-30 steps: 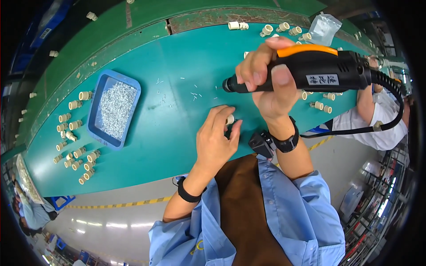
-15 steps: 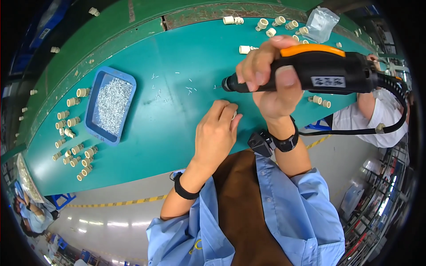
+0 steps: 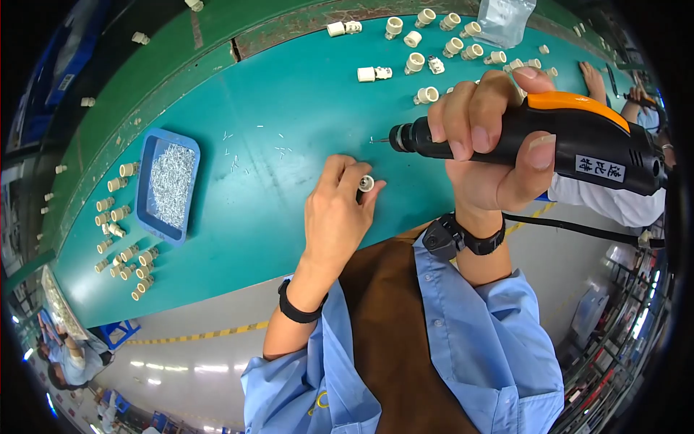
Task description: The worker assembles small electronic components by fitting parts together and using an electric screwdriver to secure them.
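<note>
My left hand (image 3: 334, 213) is closed over the green table, its fingertips pinching a small cream round lamp holder-like piece (image 3: 366, 184) with its open end up. In my right hand (image 3: 481, 130) is a black electric screwdriver (image 3: 578, 141) with an orange lever, gripped from around its body. The screwdriver lies nearly level, its bit pointing left. At the bit's tip shows a tiny silver screw (image 3: 373, 139), above and just right of the cream piece and apart from it. Part of the cream piece is hidden by my fingers.
A blue tray (image 3: 165, 230) of small silver screws (image 3: 172, 184) stands on the left, with loose screws (image 3: 282, 151) beside it. Cream pieces (image 3: 119, 213) cluster at the left edge, and more cream pieces (image 3: 414, 64) stand far right near a clear plastic bag (image 3: 506, 22). A co-worker's arm (image 3: 594, 83) rests beyond.
My right hand and the screwdriver have moved right and slightly down. The piece in my left hand has come into clearer view. The whole view has shifted a little.
</note>
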A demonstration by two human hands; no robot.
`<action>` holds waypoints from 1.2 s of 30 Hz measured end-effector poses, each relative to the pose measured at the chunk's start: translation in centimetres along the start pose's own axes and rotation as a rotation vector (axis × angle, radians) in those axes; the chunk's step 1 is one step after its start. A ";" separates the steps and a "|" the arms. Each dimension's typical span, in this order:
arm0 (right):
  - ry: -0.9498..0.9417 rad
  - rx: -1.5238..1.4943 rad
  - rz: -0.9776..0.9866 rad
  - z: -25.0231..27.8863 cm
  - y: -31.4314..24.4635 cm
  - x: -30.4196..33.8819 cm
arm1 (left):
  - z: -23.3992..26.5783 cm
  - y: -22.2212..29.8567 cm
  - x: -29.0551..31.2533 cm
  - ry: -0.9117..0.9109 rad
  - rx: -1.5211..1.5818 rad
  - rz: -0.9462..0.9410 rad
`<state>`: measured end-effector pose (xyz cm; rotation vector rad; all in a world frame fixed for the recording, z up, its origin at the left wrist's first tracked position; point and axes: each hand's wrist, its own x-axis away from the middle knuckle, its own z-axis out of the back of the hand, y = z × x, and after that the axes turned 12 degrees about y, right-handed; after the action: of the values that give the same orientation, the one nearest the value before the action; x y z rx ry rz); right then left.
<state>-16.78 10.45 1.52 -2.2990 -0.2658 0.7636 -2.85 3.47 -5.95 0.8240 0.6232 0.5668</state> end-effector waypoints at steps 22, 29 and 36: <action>-0.195 0.051 0.011 2.5 -0.2 -0.4 | 0.2 0.2 -0.5 0.011 0.038 0.094; -0.190 0.063 0.018 2.6 -0.2 -0.2 | 0.4 0.1 -0.2 0.001 0.049 0.096; -0.233 0.047 0.025 3.0 -0.5 -0.8 | 1.1 0.3 -0.7 -0.033 0.058 0.090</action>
<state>-19.20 12.17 0.49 -2.1737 -0.3207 1.0409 -2.60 2.62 -4.97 0.9181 0.5765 0.6178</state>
